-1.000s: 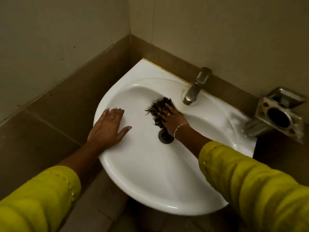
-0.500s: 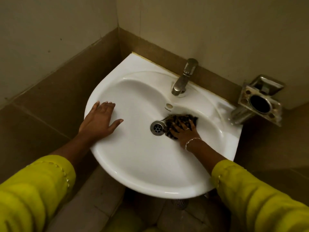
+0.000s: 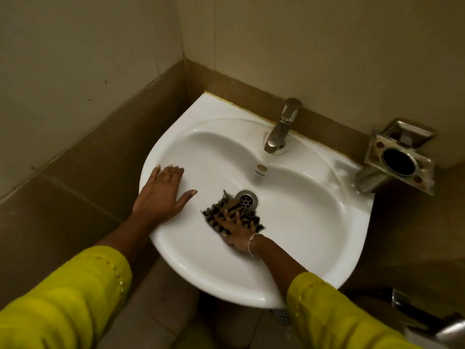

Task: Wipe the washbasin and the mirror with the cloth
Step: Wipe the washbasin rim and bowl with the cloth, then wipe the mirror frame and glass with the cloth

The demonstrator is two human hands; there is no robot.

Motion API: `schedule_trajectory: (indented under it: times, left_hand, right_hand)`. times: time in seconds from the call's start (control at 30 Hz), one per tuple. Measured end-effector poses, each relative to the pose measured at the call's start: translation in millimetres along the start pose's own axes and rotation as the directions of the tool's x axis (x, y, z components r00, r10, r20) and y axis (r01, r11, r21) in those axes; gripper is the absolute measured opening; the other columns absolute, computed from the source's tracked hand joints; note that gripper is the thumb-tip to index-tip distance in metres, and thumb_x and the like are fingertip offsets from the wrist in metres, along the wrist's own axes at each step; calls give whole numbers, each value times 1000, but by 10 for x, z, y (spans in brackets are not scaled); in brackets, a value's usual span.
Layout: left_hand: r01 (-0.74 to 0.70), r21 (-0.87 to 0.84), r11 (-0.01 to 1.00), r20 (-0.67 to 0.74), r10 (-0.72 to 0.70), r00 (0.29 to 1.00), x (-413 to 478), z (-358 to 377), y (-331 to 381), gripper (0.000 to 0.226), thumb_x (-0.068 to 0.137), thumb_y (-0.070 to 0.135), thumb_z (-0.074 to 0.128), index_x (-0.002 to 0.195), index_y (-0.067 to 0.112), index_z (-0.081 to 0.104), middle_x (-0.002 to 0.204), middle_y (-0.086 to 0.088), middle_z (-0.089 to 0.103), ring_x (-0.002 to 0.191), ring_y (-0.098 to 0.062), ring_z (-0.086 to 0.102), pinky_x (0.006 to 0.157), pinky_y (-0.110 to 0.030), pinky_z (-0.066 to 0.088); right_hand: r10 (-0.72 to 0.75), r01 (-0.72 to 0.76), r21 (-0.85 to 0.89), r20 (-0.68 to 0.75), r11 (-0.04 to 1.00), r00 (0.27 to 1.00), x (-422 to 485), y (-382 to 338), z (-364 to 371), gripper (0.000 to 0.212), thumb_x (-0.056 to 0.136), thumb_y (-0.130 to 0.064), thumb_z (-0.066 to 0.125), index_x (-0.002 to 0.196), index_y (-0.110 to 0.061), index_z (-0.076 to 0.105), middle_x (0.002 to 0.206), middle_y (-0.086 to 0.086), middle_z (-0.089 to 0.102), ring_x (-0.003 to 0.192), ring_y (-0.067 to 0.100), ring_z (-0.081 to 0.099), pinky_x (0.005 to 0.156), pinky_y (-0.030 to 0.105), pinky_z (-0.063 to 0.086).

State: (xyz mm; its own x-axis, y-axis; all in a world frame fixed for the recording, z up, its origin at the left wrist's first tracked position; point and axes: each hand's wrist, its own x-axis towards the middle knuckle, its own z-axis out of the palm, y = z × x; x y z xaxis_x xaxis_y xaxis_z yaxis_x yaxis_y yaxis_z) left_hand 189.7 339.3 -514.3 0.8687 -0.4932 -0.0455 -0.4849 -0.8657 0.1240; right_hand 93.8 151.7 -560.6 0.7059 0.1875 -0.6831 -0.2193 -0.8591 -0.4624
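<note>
progress: the person is mid-wipe inside the basin (image 3: 289, 222), so the first half of the task is under way; by the look of it the bowl floor is being covered, and the rim, the ledge round the tap (image 3: 279, 132) and the right side may yet need a pass, though how clean any part is cannot be told from here.
left to do: the mirror is not in view at all, so that part is judged not yet begun.
cloth: a dark, striped, frayed cloth (image 3: 221, 212) lies flat on the bowl floor, its upper edge touching the drain (image 3: 246, 199) and partly over its near-left rim.
right hand: the right hand (image 3: 235, 229) presses down on the cloth with fingers spread flat, palm on its near edge; it is not closed round the cloth but pinning it to the basin. the cloth spreads out from under the fingers toward the drain and to the left.
left hand: the left hand (image 3: 162, 191) lies open and flat on the left rim of the basin, thumb pointing into the bowl, holding nothing; it looks like a brace. it is near the cloth but apart from it.
surroundings: the basin sits in a wall corner; a metal holder (image 3: 400, 161) is fixed to the wall just beside its right back edge. both sleeves are yellow.
</note>
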Motion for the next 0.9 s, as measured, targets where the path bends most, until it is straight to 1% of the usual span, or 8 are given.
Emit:
schedule_trajectory:
  times: [0.07, 0.13, 0.2, 0.27, 0.3, 0.57, 0.8, 0.9]
  left_hand:
    - [1, -37, 999, -7, -1, 1000, -11, -13, 8, 119, 64, 81, -19, 140, 5, 32, 147, -16, 38, 141, -24, 28, 120, -40, 7]
    - [-5, -86, 996, -21, 3, 1000, -25, -27, 12, 114, 69, 80, -14, 140, 5, 33, 146, -16, 40, 140, -24, 29, 120, -40, 8]
    - [-16, -143, 990, -44, 10, 999, -40, -59, 17, 107, 74, 78, -8, 140, 4, 33, 146, -17, 39, 140, -26, 30, 120, -41, 10]
    - [-32, -174, 984, -59, 22, 998, -77, -112, 36, 104, 77, 76, -5, 141, 2, 30, 148, -18, 36, 141, -27, 28, 120, -42, 9]
    - [-41, -183, 982, -58, 31, 998, -105, -112, 49, 104, 77, 76, -5, 142, 2, 28, 149, -19, 33, 141, -27, 27, 120, -42, 8]
    - [-225, -229, 947, -223, 173, 959, -121, -616, 270, 85, 89, 65, 12, 141, -1, 25, 150, -19, 25, 140, -31, 21, 117, -28, -3]
    - [-397, -98, 912, -449, 316, 836, 75, -1399, 602, 82, 90, 63, 16, 142, 1, 27, 152, -15, 21, 143, -20, 10, 118, -33, -1]
    - [-407, -81, 910, -558, 297, 775, 150, -1820, 709, 81, 90, 63, 16, 142, 2, 26, 152, -14, 20, 143, -20, 10, 118, -32, -2]
  right_hand:
    - [-59, 59, 153, -6, 986, 998, -33, -113, -24, 56, 100, -18, 31, 148, -26, 3, 158, 5, -4, 143, 33, -7, 115, 51, 6]
    - [-67, 94, 545, -70, 833, 995, -69, -190, -51, 53, 98, -9, 38, 146, -21, 19, 152, 17, 26, 138, 36, 25, 103, 37, 30]
    - [-67, 126, 917, -109, 378, 992, -108, -227, -104, 44, 97, -6, 40, 140, -14, 35, 137, 18, 47, 120, 29, 47, 93, 34, 40]
    - [-111, 82, 985, -99, -151, 989, -135, -257, -153, 34, 96, -7, 40, 129, -10, 46, 120, 13, 57, 110, 26, 52, 92, 36, 41]
    - [-121, 63, 955, -102, -289, 987, -131, -257, -166, 31, 93, -9, 44, 123, -9, 50, 114, 13, 60, 106, 28, 55, 91, 39, 42]
    - [-59, 283, 827, -354, -485, 933, -287, -510, -442, 46, 77, -1, 52, 123, -5, 52, 115, 21, 61, 103, 34, 60, 84, 42, 53]
    - [22, 385, 629, -504, -675, 863, -696, -836, -921, 30, 87, -17, 48, 114, -7, 56, 109, 24, 62, 100, 41, 57, 79, 55, 51]
    - [8, 406, 560, -580, -722, 815, -991, -947, -1185, 43, 79, -22, 53, 118, -5, 55, 112, 25, 62, 104, 41, 56, 82, 53, 47]
